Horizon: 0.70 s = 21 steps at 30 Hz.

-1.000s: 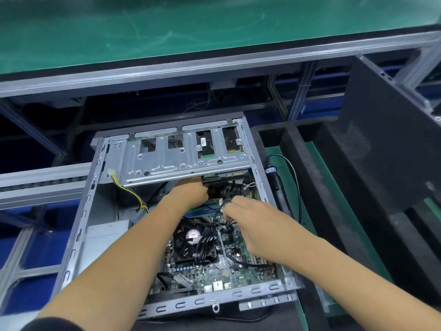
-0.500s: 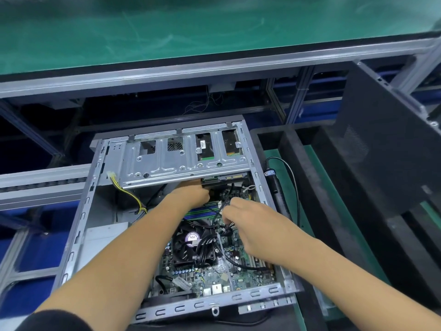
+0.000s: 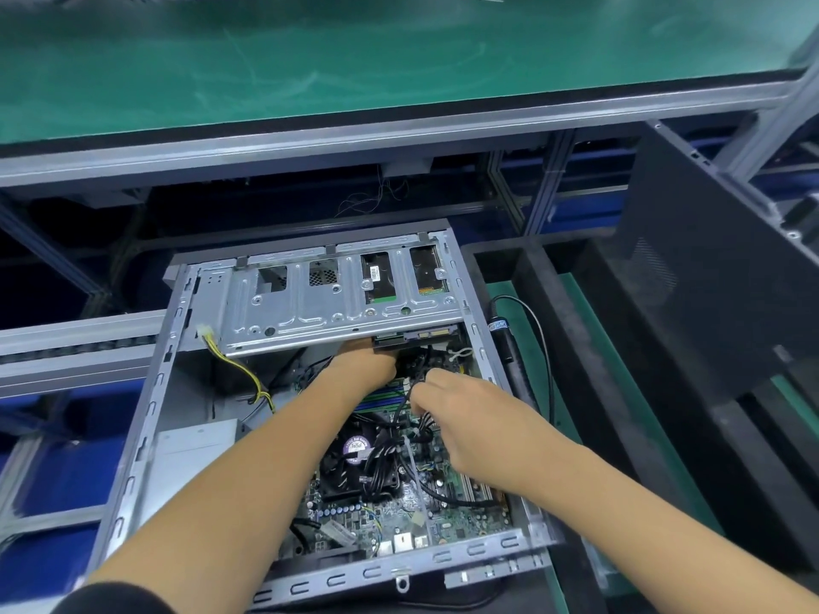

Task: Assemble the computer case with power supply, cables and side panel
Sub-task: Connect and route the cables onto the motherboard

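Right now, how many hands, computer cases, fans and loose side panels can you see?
Hands: 2, the left hand reaching under the drive cage and the right hand at the black cables
Computer cases: 1, the open case
Fans: 1, the cooler fan
Side panels: 1, the dark side panel leaning at right
Total: 5

Factory assembly line, green conveyor belt [image 3: 354, 59], aluminium framing [image 3: 310, 139]

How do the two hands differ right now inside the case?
The left hand reaches deeper, its fingertips hidden under the drive cage; the right hand sits nearer, over the motherboard. The right hand pinches black cables; whether the left holds anything is hidden. Both work inside the open case.
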Each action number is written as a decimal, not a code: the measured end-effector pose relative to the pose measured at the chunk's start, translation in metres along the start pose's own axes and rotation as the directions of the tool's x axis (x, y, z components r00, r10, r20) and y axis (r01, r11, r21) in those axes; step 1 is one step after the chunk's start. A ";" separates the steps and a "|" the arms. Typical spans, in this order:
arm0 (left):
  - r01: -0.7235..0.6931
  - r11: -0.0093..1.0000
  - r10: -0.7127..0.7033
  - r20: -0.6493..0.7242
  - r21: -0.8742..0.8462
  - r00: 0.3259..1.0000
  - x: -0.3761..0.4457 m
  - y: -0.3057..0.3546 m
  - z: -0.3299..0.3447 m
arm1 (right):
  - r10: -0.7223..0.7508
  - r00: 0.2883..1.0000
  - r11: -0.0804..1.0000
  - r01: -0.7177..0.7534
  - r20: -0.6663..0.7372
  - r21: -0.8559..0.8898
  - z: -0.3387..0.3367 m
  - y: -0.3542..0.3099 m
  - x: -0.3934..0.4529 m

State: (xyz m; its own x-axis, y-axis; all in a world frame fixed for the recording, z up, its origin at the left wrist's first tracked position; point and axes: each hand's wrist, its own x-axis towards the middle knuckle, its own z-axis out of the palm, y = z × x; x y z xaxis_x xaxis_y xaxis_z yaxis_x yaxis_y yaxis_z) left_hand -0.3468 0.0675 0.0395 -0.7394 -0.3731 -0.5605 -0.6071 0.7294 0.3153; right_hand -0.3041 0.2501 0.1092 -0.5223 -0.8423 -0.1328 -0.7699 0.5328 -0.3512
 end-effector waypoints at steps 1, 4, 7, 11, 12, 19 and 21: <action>0.031 0.999 -0.031 -0.014 -0.040 0.999 -0.004 0.000 0.000 | 0.004 1.000 1.000 -0.004 0.001 0.000 -0.001 0.000 0.000; -0.086 0.991 0.085 0.011 0.101 0.996 0.001 -0.009 -0.001 | 0.013 1.000 1.000 -0.013 -0.007 0.004 -0.002 0.000 0.000; -0.146 0.986 0.144 0.027 0.085 0.989 0.001 -0.012 -0.003 | 0.027 1.000 1.000 -0.027 -0.004 0.012 -0.001 0.000 0.001; -0.178 0.972 0.158 0.136 0.156 0.978 -0.001 -0.014 -0.013 | 0.038 0.999 0.999 -0.038 0.007 0.013 -0.001 0.001 0.002; -0.183 0.964 0.158 0.136 0.195 0.978 0.001 -0.017 -0.013 | 0.044 0.999 0.999 -0.044 0.014 0.010 -0.001 0.001 0.002; -0.168 0.968 0.145 0.129 0.187 0.981 0.002 -0.018 -0.012 | 0.286 0.958 0.856 -0.240 -0.033 0.458 -0.011 -0.001 0.010; -0.158 0.973 0.142 0.100 0.171 0.985 0.003 -0.019 -0.011 | 0.478 0.878 0.632 -0.328 -0.020 0.702 -0.015 -0.005 0.020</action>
State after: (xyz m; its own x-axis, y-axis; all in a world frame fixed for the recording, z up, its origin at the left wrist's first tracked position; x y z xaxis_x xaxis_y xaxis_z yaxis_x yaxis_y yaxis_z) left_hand -0.3405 0.0463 0.0405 -0.7852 -0.2060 -0.5840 -0.4239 0.8662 0.2645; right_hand -0.3162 0.2320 0.1226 -0.8342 -0.4833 -0.2655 -0.0580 0.5558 -0.8293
